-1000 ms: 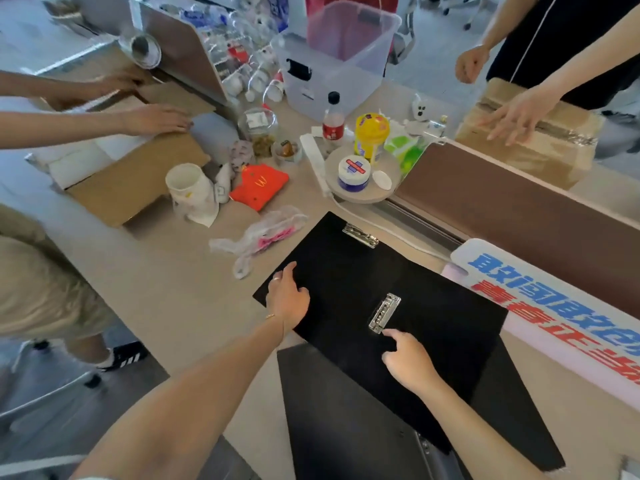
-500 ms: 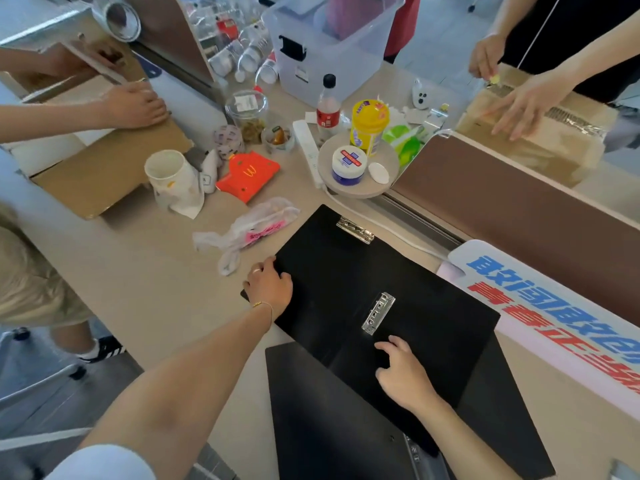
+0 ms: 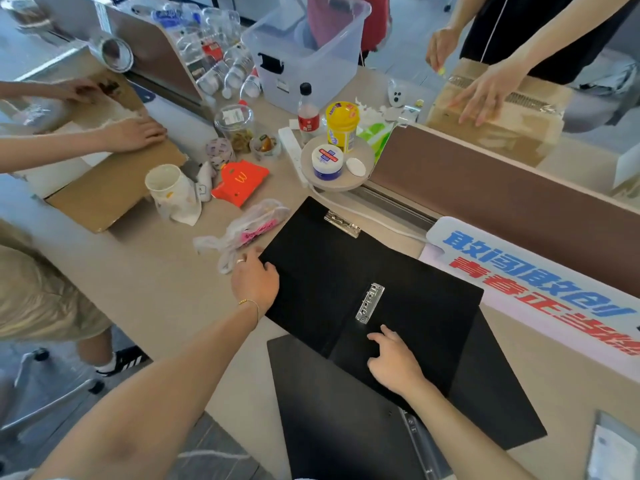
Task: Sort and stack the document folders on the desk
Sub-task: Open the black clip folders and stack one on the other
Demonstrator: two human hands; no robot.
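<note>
An open black folder (image 3: 332, 271) lies flat on the desk (image 3: 156, 278), with one metal clip (image 3: 370, 303) at its middle and another (image 3: 342, 223) at its far edge. It rests on a second open black folder (image 3: 322, 410) nearer to me. My left hand (image 3: 254, 284) grips the top folder's left corner, fingers curled over the edge. My right hand (image 3: 394, 365) presses flat on the top folder just below the middle clip, fingers apart, holding nothing.
A plastic bag (image 3: 242, 230), paper cup (image 3: 166, 188) and red carton (image 3: 239, 180) lie left of the folders. A printed banner (image 3: 540, 282) and brown divider (image 3: 485, 181) border the right. Other people's hands work on cardboard (image 3: 104, 195) and a box (image 3: 495, 112).
My left hand has slid from the folder's surface to its left corner. My right hand has drawn back a little from the middle clip toward me.
</note>
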